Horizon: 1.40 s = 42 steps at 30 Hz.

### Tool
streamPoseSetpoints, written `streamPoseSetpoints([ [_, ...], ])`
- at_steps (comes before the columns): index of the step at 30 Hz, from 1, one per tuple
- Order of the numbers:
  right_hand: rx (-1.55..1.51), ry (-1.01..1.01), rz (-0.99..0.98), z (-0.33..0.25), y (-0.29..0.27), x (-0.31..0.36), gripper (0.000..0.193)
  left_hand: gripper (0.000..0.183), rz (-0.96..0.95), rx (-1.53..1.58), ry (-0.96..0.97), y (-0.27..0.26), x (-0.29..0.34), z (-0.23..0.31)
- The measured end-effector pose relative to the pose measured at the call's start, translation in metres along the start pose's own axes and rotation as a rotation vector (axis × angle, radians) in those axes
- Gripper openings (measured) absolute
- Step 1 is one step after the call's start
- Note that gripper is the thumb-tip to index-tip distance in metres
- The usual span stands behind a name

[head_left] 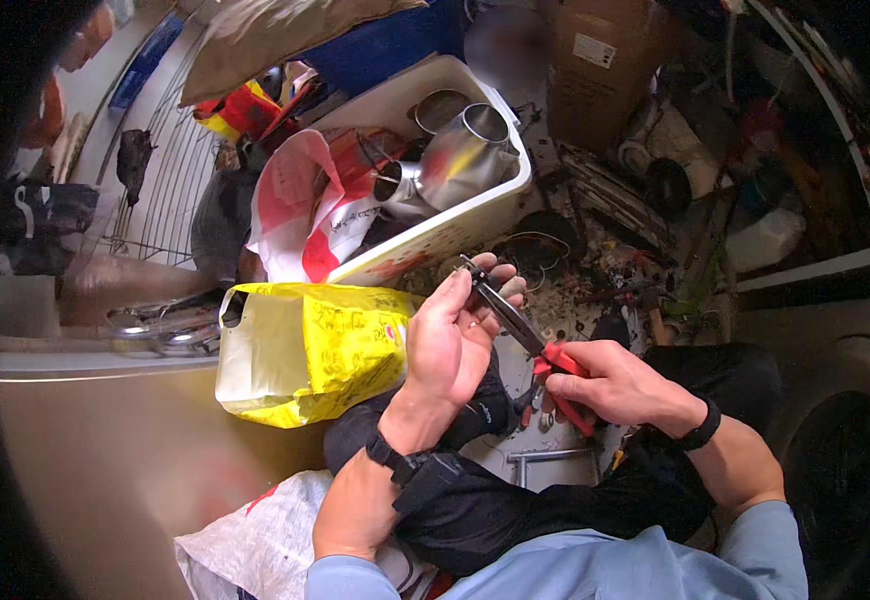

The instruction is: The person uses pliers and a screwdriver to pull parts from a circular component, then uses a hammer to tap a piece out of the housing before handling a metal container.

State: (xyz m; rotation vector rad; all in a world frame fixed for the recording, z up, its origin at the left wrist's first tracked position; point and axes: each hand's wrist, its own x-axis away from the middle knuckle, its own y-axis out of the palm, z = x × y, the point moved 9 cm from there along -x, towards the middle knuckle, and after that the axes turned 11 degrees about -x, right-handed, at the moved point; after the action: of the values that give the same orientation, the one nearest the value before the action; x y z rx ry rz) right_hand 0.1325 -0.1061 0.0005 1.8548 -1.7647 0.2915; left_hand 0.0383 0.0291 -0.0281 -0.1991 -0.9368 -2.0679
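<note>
My right hand [615, 383] grips the red handles of long-nosed pliers [520, 325], whose dark jaws point up and to the left. The jaw tips reach the fingers of my left hand [452, 345], which is turned palm up with its fingers curled. Near the thumb and fingertips, at the jaw tips, there is something small and dark that I cannot make out. Left of that hand stands a yellow plastic bag [350, 340] with its white inside showing.
A white tub [445, 225] ahead holds a metal pitcher [470, 155] and a red and white bag [305, 200]. A cardboard box [600, 70] stands behind. Scattered debris covers the floor to the right. A whitish sack [260, 540] lies at lower left.
</note>
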Motion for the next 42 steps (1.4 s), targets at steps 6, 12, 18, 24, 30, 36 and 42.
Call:
streamPoseSetpoints([
  [6,0.027,-0.017,0.051,-0.005,-0.008,0.000,0.021,0.038,0.011,0.034,-0.012,0.001,0.001,-0.003],
  [12,0.048,-0.040,0.033,-0.005,-0.010,-0.002,0.023,0.037,-0.020,0.010,0.007,0.008,0.003,-0.001],
  [18,-0.275,-0.021,-0.073,0.008,0.005,-0.004,0.024,0.037,-0.002,-0.050,0.064,0.006,0.004,0.002],
  [24,-0.349,-0.007,-0.139,0.014,0.016,-0.003,0.024,0.033,0.013,0.053,0.056,0.006,0.008,0.011],
  [30,-0.214,-0.121,-0.075,0.012,0.012,-0.008,0.022,0.036,-0.028,0.045,0.072,0.006,0.007,0.009],
  [36,-0.095,-0.116,0.002,0.012,0.008,-0.007,0.020,0.035,0.011,0.017,0.092,0.003,0.007,0.007],
  [42,-0.063,-0.077,0.011,0.011,0.003,-0.006,0.020,0.034,0.004,0.017,0.066,0.005,0.008,0.003],
])
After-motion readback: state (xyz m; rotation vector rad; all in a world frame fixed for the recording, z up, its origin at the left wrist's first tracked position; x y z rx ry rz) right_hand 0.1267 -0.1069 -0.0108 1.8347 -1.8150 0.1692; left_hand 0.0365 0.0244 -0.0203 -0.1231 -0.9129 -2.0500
